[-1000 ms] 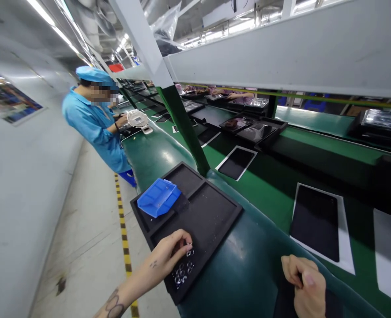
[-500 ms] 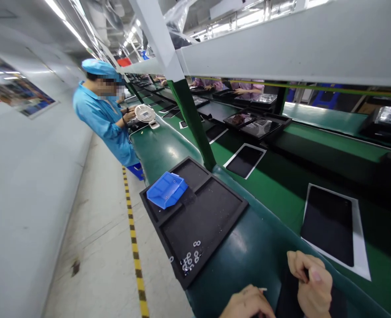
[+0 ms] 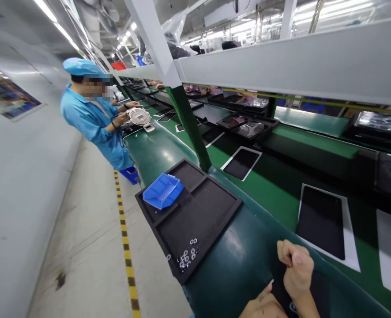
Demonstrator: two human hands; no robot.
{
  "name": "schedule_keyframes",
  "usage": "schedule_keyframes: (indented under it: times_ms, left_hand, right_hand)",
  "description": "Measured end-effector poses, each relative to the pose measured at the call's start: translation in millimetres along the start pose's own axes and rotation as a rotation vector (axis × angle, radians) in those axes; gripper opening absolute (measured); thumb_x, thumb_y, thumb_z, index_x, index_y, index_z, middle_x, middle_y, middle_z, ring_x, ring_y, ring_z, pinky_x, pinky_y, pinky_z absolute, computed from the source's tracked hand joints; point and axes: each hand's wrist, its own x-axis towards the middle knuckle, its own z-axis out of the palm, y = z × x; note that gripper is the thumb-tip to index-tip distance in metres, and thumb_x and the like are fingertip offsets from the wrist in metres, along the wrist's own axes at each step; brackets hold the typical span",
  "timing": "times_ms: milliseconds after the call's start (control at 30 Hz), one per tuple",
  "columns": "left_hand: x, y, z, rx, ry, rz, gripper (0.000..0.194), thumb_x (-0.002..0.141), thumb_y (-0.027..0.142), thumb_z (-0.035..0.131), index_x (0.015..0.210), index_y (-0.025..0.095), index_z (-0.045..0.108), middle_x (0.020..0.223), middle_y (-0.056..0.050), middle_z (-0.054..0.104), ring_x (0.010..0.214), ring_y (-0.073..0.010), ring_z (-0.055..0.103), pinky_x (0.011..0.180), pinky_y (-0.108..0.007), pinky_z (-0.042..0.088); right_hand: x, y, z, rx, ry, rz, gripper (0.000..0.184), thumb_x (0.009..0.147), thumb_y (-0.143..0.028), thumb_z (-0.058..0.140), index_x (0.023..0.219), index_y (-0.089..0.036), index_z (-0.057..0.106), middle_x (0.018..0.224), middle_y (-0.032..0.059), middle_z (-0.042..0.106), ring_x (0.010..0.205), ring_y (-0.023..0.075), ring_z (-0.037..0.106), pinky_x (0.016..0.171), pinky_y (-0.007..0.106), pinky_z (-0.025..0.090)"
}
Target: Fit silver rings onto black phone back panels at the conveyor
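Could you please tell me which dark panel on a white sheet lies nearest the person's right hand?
The dark panel just beyond the right hand; the other panels lie farther away along the green surface.

Your small, shiny rings (image 3: 184, 260) lie loosely clustered in the near corner of the black tray (image 3: 198, 214), with one at its rim. Nearer you, a flat black piece (image 3: 320, 287), partly hidden, rests on the green worktop (image 3: 233, 251), showing a round, pale mark.
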Motion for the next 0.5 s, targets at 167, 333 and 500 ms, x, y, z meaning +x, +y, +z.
schedule_keyframes:
  times_ms: [167, 333, 500]
  left_hand:
    - [-6.8, 2.0, 7.9, -0.003, 0.053, 0.043, 0.029, 0.106, 0.051, 0.066, 0.104, 0.026, 0.081, 0.086, -0.004, 0.08, 0.085, -0.0184, 0.078, 0.138, -0.051, 0.026]
    - [-12.1, 23.2, -0.7, -0.061, 0.063, 0.055, 0.012, 0.096, 0.026, 0.072, 0.106, 0.024, 0.077, 0.091, -0.006, 0.08, 0.088, -0.02, 0.078, 0.137, -0.054, 0.029]
    - [-15.9, 35.2, 0.1, -0.06, 0.002, 0.061, 0.02, 0.09, 0.013, 0.071, 0.107, 0.024, 0.075, 0.09, -0.003, 0.078, 0.088, -0.0178, 0.078, 0.139, -0.054, 0.022]
  right_hand:
    - [5.7, -20.6, 1.2, -0.06, -0.087, -0.089, 0.056, 0.114, -0.045, 0.042, 0.064, -0.023, 0.032, 0.058, -0.003, 0.028, 0.051, 0.0126, 0.03, 0.053, 0.032, 0.02]
    - [-25.1, -74.5, -83.9, -0.256, 0.257, 0.328, 0.047, 0.104, -0.061, 0.058, 0.079, -0.022, 0.065, 0.073, 0.0048, 0.06, 0.051, 0.015, 0.043, 0.046, 0.03, 0.035]
    - [-113.9, -96.3, -134.0, -0.735, 0.249, 0.79, 0.069, 0.072, -0.075, 0.085, 0.119, -0.025, 0.078, 0.111, 0.0116, 0.082, 0.075, 0.0276, 0.075, 0.053, 0.031, 0.058]
